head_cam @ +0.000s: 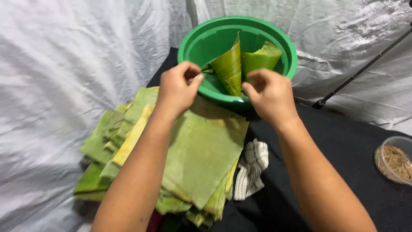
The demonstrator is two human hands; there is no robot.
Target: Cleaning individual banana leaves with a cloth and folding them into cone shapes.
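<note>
A green plastic bowl (194, 43) stands at the far end of the black cloth and holds two folded banana-leaf cones. My right hand (269, 95) curls its fingers around the lower end of the nearer leaf cone (229, 64), just inside the bowl's front rim. The second leaf cone (262, 58) leans behind it. My left hand (177, 88) hovers over the bowl's left front rim with thumb and fingers pinched together; nothing shows between them. Under my forearms lies a thick stack of cut banana leaves (206, 146), green and yellowish.
A striped white cloth (253, 167) lies crumpled right of the leaf stack. A clear round container of thin brown sticks (394, 161) stands at the right edge. A black tripod leg (360, 68) slants at the back right. White sheeting (64, 64) surrounds the black cloth (343, 141).
</note>
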